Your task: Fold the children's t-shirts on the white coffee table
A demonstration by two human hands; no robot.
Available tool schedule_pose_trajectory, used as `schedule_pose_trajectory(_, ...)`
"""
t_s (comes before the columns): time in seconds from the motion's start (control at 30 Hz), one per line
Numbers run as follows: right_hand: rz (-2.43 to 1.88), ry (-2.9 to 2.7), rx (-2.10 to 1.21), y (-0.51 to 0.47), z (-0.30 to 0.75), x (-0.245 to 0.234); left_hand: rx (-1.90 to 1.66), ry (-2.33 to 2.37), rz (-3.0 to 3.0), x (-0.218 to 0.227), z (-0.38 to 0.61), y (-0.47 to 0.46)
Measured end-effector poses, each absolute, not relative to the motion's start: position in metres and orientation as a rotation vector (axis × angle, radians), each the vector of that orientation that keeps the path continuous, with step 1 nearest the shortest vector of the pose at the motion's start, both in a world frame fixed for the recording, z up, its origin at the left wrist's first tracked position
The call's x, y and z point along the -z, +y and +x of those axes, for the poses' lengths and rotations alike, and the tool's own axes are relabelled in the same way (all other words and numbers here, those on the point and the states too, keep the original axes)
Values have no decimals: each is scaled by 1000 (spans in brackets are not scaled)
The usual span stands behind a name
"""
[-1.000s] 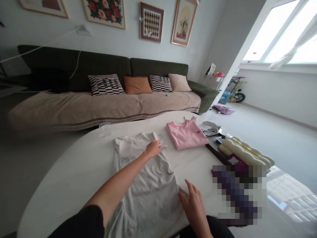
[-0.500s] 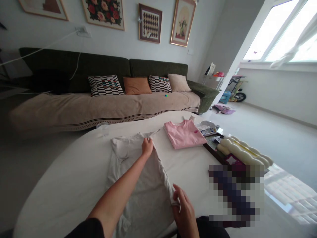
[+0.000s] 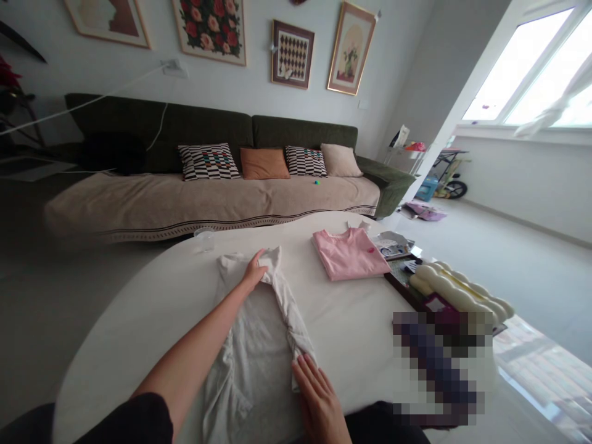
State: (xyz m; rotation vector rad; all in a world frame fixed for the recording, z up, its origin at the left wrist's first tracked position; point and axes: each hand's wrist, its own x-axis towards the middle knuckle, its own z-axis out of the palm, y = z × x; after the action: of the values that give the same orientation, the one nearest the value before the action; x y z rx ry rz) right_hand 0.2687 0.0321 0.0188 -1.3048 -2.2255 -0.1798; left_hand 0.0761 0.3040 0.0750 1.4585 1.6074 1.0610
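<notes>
A light grey shirt [image 3: 261, 345] is spread lengthwise on the white table in front of me. Its right side is turned inward, making a creased, folded strip. At the far end, my left hand [image 3: 254, 271] grips the cloth near the top of this strip. My right hand [image 3: 319, 394] lies with extended fingers on the near end of the strip. Beyond and to the right lies a folded pink T-shirt [image 3: 350, 254], apart from both hands.
The white oval table [image 3: 124, 327] carries a clear cup [image 3: 204, 239] at its far left. On the right are a dark tray [image 3: 401, 290], a cream puffy tissue cover [image 3: 462, 290] and a pixelated dark item [image 3: 437, 364]. Behind stands a green sofa [image 3: 208, 126] with cushions.
The shirt's right edge has been brought leftward over its body. My left hand moved left with the cloth; my right hand moved left and now lies flat on the fold.
</notes>
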Motion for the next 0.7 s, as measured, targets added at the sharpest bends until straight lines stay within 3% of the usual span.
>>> schedule_pose_trajectory(0.33,-1242,-2311,212,34,264,-5,-726,1962,1879,-64,71,302)
schedule_pose_trajectory(0.5,-1308,-2231,193,35,261,19,-676,1861,2102,-75,95,334)
schedule_pose_trajectory(0.7,-1283,-2162,302,36,261,29,-371,1806,2084,-85,97,395)
